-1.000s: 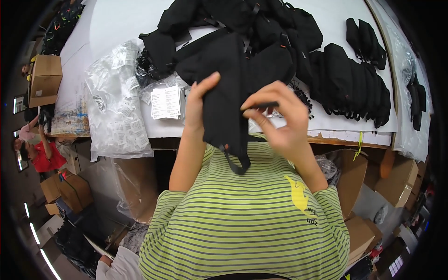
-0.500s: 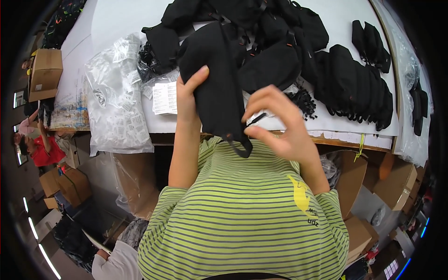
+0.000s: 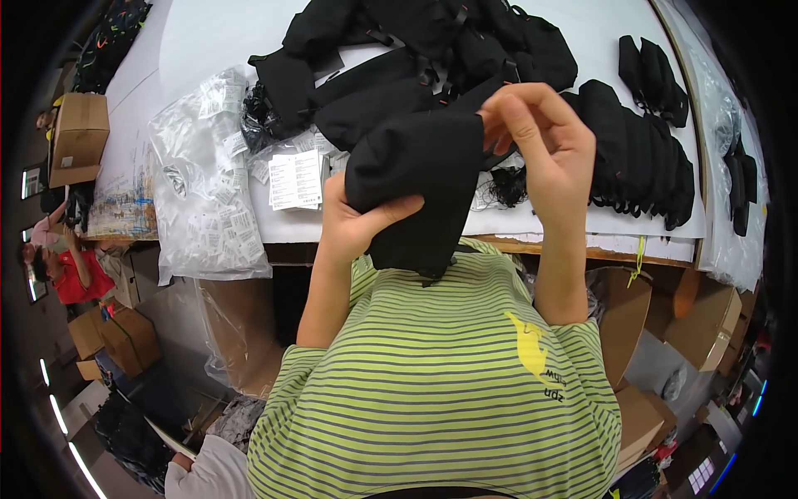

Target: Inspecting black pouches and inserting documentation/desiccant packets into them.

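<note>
A soft black fabric pouch (image 3: pixel 416 166) is held up over the table's near edge, in front of my body. My left hand (image 3: pixel 359 223) grips its left side, with the thumb lying across the front face. At the upper right corner of the pouch, my right hand (image 3: pixel 544 137) has its fingers bent and closed on the edge; the fingertips are partly hidden. Behind the pouch lies a heap of similar black pouches (image 3: pixel 416 25). A stack of white printed cards (image 3: pixel 295 181) sits just left of my left hand.
A clear plastic bag of white labels (image 3: pixel 208 200) overhangs the front edge at left. A row of black pouches (image 3: pixel 640 158) lies at right, near more pouches (image 3: pixel 652 75). Small black cords (image 3: pixel 507 185) lie by my right forearm. Cardboard boxes (image 3: pixel 698 324) stand below the table.
My right hand has moved up and right from the pouch's lower end to its upper corner. The pouch has come lower and turned, and my left hand has shifted down with it.
</note>
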### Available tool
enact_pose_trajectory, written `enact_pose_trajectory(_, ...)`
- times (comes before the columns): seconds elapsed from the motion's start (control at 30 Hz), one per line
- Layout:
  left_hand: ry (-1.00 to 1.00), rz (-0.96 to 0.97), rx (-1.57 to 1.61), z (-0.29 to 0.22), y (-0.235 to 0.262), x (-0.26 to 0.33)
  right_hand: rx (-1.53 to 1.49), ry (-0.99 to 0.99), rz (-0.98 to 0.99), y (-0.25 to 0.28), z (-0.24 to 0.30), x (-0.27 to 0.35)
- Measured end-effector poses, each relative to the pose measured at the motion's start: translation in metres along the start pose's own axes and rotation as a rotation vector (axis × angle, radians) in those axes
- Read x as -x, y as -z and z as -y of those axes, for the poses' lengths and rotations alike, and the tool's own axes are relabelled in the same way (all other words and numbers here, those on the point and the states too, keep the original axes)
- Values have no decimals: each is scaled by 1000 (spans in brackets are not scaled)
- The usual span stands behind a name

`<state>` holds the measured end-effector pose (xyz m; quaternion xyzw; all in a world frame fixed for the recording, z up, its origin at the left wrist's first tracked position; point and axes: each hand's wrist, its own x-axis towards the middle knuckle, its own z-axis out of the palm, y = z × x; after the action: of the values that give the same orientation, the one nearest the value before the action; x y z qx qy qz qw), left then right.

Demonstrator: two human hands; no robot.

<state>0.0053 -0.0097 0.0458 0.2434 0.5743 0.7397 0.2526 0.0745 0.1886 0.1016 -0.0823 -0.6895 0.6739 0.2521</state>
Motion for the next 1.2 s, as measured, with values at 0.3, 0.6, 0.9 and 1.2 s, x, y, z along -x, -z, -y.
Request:
enact_pose_trajectory(0.3, 42, -27, -16, -5, -10, 0, 72, -129, 50, -2, -11, 14)
enact_pose_trajectory(0.6, 15, -84, 83, -3, -20, 2, -120, -188, 42, -10, -12, 21)
enact_pose_trajectory(0.9, -549, -151, -783, -44, -24, -22, 287, -94, 140, -11, -1, 30)
enact_pose_trajectory(1.2, -413, -112, -731, -39, -18, -18, 437, -35, 257, -6, -5, 34)
